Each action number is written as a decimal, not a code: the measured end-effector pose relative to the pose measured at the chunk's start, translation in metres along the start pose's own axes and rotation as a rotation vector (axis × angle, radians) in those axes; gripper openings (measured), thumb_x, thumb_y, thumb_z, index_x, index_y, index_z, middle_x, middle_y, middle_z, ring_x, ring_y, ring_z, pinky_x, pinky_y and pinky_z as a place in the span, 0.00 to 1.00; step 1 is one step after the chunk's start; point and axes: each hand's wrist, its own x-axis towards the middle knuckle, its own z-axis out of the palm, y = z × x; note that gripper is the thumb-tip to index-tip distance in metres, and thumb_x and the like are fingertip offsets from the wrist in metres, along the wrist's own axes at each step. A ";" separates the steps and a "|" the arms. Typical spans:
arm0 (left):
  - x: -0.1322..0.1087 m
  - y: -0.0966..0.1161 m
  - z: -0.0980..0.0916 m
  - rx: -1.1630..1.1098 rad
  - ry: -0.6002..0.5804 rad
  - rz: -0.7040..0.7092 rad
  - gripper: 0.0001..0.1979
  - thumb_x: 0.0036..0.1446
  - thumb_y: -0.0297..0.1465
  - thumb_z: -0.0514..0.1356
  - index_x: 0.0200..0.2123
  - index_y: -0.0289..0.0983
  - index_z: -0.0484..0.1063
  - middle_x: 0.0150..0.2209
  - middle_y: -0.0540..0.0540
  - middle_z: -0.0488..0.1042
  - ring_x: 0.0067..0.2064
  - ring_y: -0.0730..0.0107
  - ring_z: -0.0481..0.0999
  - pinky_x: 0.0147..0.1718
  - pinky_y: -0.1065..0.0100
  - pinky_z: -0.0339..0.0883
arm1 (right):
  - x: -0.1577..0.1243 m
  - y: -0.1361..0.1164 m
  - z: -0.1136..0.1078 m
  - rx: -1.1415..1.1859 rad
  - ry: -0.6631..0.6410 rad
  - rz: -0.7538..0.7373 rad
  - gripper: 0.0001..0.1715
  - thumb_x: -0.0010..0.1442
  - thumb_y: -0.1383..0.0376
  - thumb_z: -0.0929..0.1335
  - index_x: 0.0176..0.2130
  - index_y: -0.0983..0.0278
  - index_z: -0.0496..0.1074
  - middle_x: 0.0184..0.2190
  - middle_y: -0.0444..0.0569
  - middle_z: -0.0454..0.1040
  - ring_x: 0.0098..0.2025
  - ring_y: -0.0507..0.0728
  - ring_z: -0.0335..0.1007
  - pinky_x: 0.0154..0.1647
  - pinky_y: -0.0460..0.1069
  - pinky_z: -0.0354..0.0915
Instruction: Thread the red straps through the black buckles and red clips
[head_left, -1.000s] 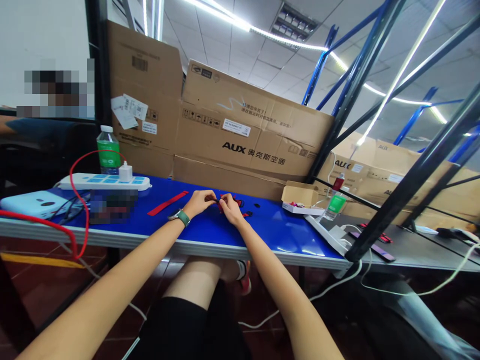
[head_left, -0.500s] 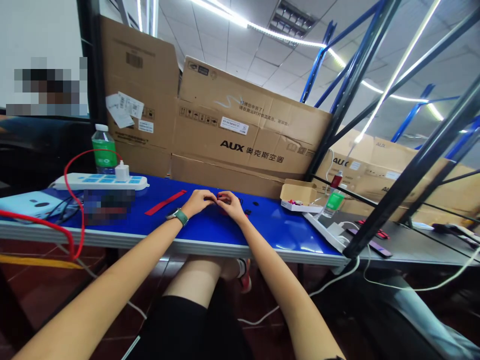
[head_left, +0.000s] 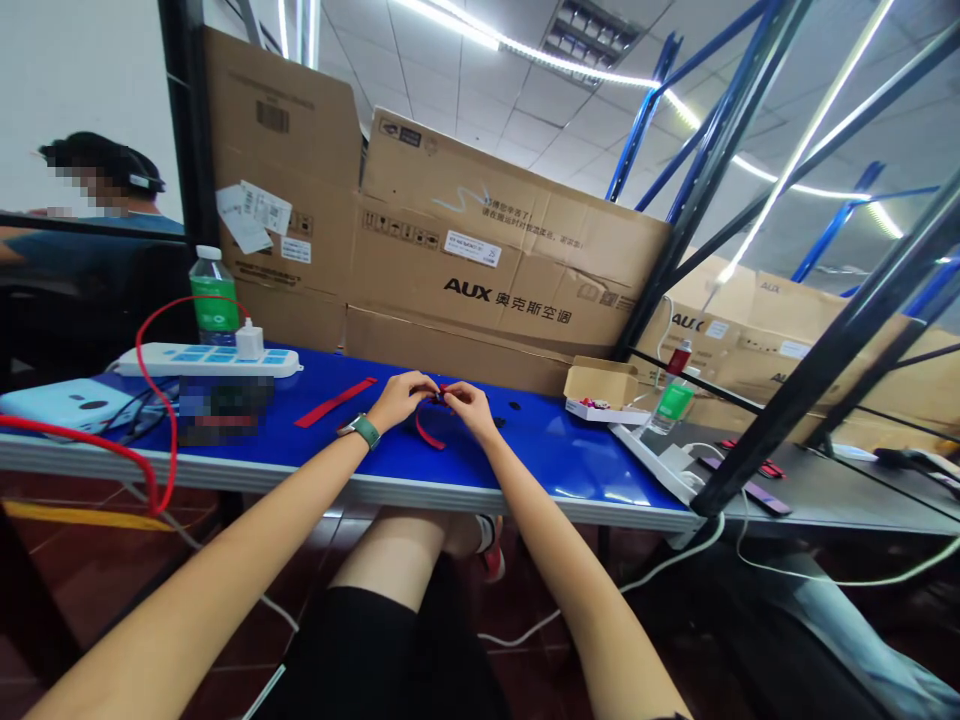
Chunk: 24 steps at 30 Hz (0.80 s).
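Both hands meet over the blue tabletop (head_left: 420, 470), pinching one red strap (head_left: 430, 430) whose loose end curls down toward me. My left hand (head_left: 405, 398) is closed at the strap's upper part, with a watch on a green band at the wrist. My right hand (head_left: 471, 408) grips the same part from the other side, by a small dark piece that I cannot make out. A second red strap (head_left: 336, 401) lies flat to the left of my left hand. Beyond my right hand lies a small black piece (head_left: 514, 406).
A white power strip (head_left: 210, 361), green-labelled bottle (head_left: 215, 300) and light blue case (head_left: 71, 405) stand at left. An open small carton (head_left: 604, 390) with red bits sits at the right. Large cardboard sheets (head_left: 480, 240) wall the back. A black rack post (head_left: 787, 350) rises at right.
The red strap's curled end now shows below my hands, where it was mostly hidden. My fingers have shifted slightly on it. The view has moved a little.
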 end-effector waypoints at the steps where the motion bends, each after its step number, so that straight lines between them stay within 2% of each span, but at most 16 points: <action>1: 0.000 0.001 0.000 0.003 0.006 -0.003 0.08 0.58 0.32 0.60 0.35 0.39 0.80 0.36 0.45 0.80 0.39 0.63 0.78 0.43 0.65 0.72 | -0.001 0.000 0.000 -0.002 0.000 -0.003 0.18 0.54 0.52 0.70 0.38 0.62 0.76 0.31 0.47 0.79 0.34 0.56 0.76 0.31 0.47 0.71; 5: 0.000 0.006 -0.001 -0.022 0.013 -0.035 0.07 0.57 0.32 0.60 0.35 0.38 0.79 0.36 0.45 0.81 0.38 0.64 0.79 0.42 0.65 0.73 | -0.003 -0.001 0.000 -0.050 0.000 -0.016 0.17 0.55 0.52 0.71 0.37 0.63 0.78 0.31 0.47 0.80 0.33 0.57 0.77 0.35 0.49 0.73; 10: -0.001 0.006 0.000 -0.092 0.009 -0.081 0.06 0.56 0.33 0.61 0.35 0.38 0.77 0.34 0.46 0.82 0.37 0.63 0.81 0.41 0.65 0.74 | -0.006 -0.002 0.000 -0.126 -0.024 -0.070 0.17 0.55 0.52 0.72 0.35 0.62 0.81 0.33 0.47 0.82 0.38 0.58 0.78 0.45 0.51 0.72; 15: -0.002 0.003 0.002 -0.140 0.068 -0.147 0.09 0.55 0.36 0.64 0.34 0.37 0.80 0.35 0.44 0.83 0.37 0.61 0.82 0.42 0.64 0.76 | -0.004 0.003 0.000 0.011 0.018 0.006 0.20 0.52 0.50 0.74 0.37 0.63 0.82 0.33 0.49 0.82 0.34 0.59 0.79 0.41 0.52 0.74; 20: -0.003 0.003 0.004 -0.210 -0.027 -0.160 0.14 0.54 0.40 0.66 0.38 0.36 0.83 0.38 0.42 0.84 0.41 0.56 0.84 0.45 0.60 0.77 | -0.002 0.004 -0.001 0.094 0.115 0.074 0.23 0.51 0.49 0.75 0.37 0.64 0.82 0.33 0.50 0.82 0.33 0.59 0.79 0.38 0.52 0.75; 24: -0.003 0.003 0.007 -0.179 -0.018 -0.156 0.14 0.52 0.39 0.67 0.37 0.36 0.84 0.38 0.42 0.84 0.41 0.55 0.83 0.45 0.60 0.77 | -0.001 0.007 -0.001 0.047 0.129 0.060 0.22 0.51 0.48 0.74 0.33 0.64 0.81 0.29 0.49 0.81 0.31 0.58 0.79 0.36 0.50 0.75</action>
